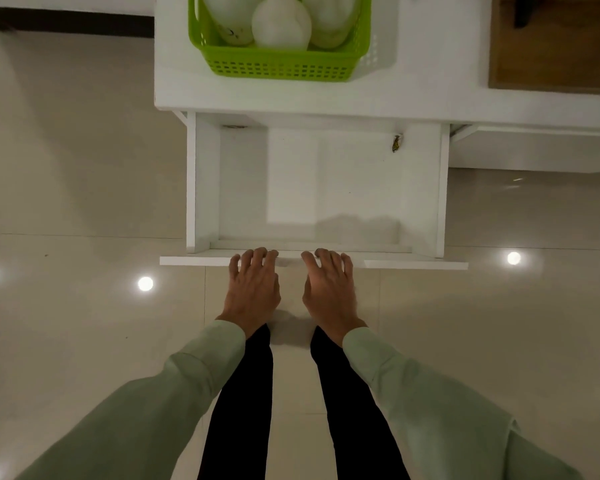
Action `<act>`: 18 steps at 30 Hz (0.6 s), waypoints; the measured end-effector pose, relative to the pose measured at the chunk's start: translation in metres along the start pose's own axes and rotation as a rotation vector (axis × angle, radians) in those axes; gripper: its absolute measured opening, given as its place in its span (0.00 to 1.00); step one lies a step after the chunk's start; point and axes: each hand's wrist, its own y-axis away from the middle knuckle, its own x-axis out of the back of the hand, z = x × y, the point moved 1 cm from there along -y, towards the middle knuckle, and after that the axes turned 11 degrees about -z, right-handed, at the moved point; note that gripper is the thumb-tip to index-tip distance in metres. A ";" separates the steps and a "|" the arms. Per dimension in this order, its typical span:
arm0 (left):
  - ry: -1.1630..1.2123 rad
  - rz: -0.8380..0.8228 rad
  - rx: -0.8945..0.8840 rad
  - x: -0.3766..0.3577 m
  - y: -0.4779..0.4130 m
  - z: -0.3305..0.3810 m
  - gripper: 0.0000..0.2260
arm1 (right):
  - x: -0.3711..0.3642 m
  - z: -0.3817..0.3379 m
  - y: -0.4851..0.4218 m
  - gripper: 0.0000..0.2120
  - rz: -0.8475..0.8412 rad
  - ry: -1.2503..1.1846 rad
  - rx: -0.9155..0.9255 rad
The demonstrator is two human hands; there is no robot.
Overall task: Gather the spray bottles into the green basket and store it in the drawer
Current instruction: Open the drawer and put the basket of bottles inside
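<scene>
The green basket stands on the white table top at the upper middle, holding three white spray bottles whose tops are cut off by the frame edge. Below it the white drawer is pulled far out, with nothing visible inside. My left hand and my right hand rest side by side on the top edge of the drawer's front panel, fingers curled over it.
The white table spans the top, with a brown wooden surface at the upper right. A small dark scrap sits at the drawer's back right corner. Glossy beige floor tiles surround the drawer. My dark trouser legs are below my hands.
</scene>
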 end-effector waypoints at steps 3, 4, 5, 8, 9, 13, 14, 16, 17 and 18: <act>0.042 0.009 -0.001 0.009 -0.006 0.000 0.19 | 0.011 0.000 -0.006 0.21 -0.040 -0.055 0.013; 0.068 0.020 -0.004 0.014 -0.009 0.000 0.19 | 0.017 0.000 -0.009 0.23 -0.032 -0.075 0.012; 0.099 0.048 -0.012 0.022 -0.013 0.000 0.19 | 0.026 0.001 -0.014 0.24 -0.004 -0.102 0.012; 0.186 0.173 -0.039 0.055 -0.029 0.001 0.19 | 0.062 0.001 -0.036 0.24 0.104 -0.212 0.015; 0.208 0.221 -0.046 0.069 -0.037 0.001 0.19 | 0.077 0.000 -0.046 0.23 0.141 -0.250 0.011; 0.299 0.408 -0.042 0.130 -0.069 0.002 0.18 | 0.140 -0.005 -0.087 0.21 0.334 -0.412 0.005; 0.334 0.471 -0.037 0.144 -0.075 0.002 0.17 | 0.154 -0.007 -0.096 0.21 0.380 -0.450 0.010; 0.407 0.629 -0.028 0.171 -0.087 0.001 0.16 | 0.181 -0.009 -0.115 0.20 0.473 -0.518 0.016; 0.440 0.710 -0.020 0.184 -0.093 -0.001 0.16 | 0.193 -0.010 -0.124 0.20 0.519 -0.545 0.014; 0.472 0.779 -0.009 0.197 -0.099 -0.003 0.16 | 0.204 -0.011 -0.134 0.20 0.560 -0.569 0.010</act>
